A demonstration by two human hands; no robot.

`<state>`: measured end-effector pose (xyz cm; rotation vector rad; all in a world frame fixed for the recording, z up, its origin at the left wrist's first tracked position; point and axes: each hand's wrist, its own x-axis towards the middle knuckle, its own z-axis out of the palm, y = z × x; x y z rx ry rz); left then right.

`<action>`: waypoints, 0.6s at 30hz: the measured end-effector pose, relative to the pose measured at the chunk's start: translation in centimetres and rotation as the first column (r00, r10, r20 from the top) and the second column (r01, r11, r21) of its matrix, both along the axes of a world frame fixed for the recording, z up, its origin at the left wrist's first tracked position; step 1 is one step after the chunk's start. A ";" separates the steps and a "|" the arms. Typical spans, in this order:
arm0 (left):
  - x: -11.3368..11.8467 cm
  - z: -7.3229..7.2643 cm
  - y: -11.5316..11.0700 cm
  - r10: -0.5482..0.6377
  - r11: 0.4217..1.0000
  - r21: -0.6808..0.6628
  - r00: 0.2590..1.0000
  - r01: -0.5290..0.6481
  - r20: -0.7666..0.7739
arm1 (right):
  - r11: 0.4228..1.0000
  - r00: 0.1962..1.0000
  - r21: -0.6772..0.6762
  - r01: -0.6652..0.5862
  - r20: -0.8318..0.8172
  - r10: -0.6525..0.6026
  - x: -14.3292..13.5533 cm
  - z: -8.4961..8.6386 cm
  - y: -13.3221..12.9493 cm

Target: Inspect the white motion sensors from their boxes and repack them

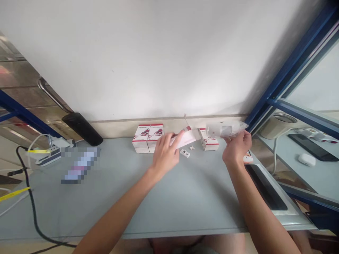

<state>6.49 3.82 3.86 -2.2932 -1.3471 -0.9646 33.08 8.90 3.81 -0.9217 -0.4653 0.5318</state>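
Observation:
My left hand [165, 155] is closed around a white and red carton [186, 138], tilted, with its open end toward the right. In my right hand [238, 146] is a clear plastic bag [226, 129], pinched at its right end, with a whitish item inside. Just right of the carton stands a small white and red box [209, 141]. Two similar boxes [148, 137] stand side by side to the left of my left hand. Below the carton, a small white part [184, 153] and a smaller white piece [192, 147] lie on the grey table [182, 197].
A phone with a blurred screen [81, 165], a power strip [50, 155] and black cable [33, 204] occupy the left side. A black padded handle [82, 128] leans there. At the right lie a dark flat panel [266, 187] and an orange-white item [248, 158], beside a blue frame [286, 67].

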 end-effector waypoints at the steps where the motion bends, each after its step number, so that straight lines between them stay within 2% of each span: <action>1: 0.5 0.4 1.0 -0.019 0.999 -0.038 0.997 0.016 -0.076 | 0.999 0.999 -0.004 0.034 -0.025 -0.034 0.3 0.1 0.1; 4: 1.5 0.6 4.1 -0.082 0.981 -0.185 0.984 0.052 -0.159 | 0.998 0.994 -0.038 0.057 -0.086 -0.060 0.8 0.2 0.4; 8: 1.4 -0.4 6.6 -0.127 0.955 -0.282 0.986 0.092 -0.108 | 0.998 0.993 -0.066 0.012 -0.118 -0.020 1.1 -0.1 0.8; 12: 1.1 -1.7 6.8 -0.215 0.920 -0.357 0.970 0.161 -0.117 | 0.996 0.992 -0.081 -0.026 -0.125 0.015 0.9 -0.6 1.0; 15: 0.9 -2.4 6.7 -0.211 0.911 -0.381 0.972 0.156 -0.106 | 0.995 0.992 -0.086 -0.053 -0.119 0.042 0.6 -0.7 0.9; 18: 0.7 -2.3 7.1 -0.204 0.912 -0.382 0.973 0.149 -0.107 | 0.993 0.992 -0.088 -0.080 -0.103 0.071 0.3 -0.8 0.8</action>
